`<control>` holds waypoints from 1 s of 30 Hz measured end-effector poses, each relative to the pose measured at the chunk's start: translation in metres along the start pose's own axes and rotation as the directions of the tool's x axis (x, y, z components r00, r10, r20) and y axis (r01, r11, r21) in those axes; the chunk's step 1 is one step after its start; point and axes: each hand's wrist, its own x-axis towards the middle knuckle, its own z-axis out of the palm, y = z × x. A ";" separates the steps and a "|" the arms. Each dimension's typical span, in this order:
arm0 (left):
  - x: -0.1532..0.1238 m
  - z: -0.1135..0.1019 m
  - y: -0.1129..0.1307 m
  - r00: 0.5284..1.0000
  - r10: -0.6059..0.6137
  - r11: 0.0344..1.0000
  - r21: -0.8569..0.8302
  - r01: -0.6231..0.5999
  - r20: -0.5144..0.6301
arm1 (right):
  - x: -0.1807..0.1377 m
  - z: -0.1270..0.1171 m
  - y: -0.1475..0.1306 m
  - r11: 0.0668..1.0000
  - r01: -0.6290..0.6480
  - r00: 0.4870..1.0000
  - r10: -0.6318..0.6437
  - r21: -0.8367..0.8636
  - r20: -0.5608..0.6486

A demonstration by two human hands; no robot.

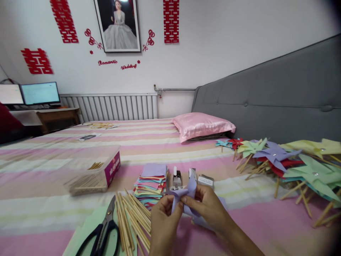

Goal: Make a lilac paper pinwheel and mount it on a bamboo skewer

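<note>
Both hands pinch one purple paper pinwheel (191, 186), its blades partly folded toward the middle. My left hand (165, 217) grips its near left side between thumb and fingers. From the right, my right hand (209, 206) presses a fold at the centre, thumb beside the other thumb. More purple paper (204, 223) shows beneath the right hand. Just beyond the hands is a stack of coloured paper squares (151, 181), purple on top. Small open boxes (177, 177) stand behind the pinwheel; their contents are hard to make out.
Wooden sticks (133, 217) and dark-handled scissors (102, 231) lie on green paper (85, 225) at left. Farther back stands a clear plastic box (90, 177) holding sticks. Finished pinwheels (274, 154) crowd the right side. A pink pillow (204, 124) rests by the grey headboard (266, 85).
</note>
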 end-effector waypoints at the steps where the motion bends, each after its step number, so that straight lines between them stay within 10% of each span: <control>1: -0.001 0.000 0.001 1.000 0.019 1.000 0.008 -0.019 -0.010 | 0.000 0.001 0.000 1.000 -0.001 1.000 0.002 0.031 -0.002; 10: 0.008 -0.043 0.038 0.968 0.214 0.875 0.465 -0.131 -0.131 | 0.002 -0.005 0.003 0.964 -0.084 0.990 0.110 0.252 -0.089; 16: 0.007 -0.066 0.049 0.997 0.073 0.299 0.954 -0.015 -0.007 | 0.003 -0.008 0.005 0.967 -0.102 0.986 0.129 0.232 -0.104; 22: 0.010 -0.067 0.034 0.950 -0.027 -0.057 0.949 -0.311 0.310 | 0.004 -0.010 0.007 0.962 -0.108 0.988 0.133 0.250 -0.083; 30: 0.011 -0.067 0.029 0.954 -0.017 -0.104 0.949 -0.298 0.298 | 0.004 -0.010 0.006 0.964 -0.102 0.989 0.124 0.246 -0.077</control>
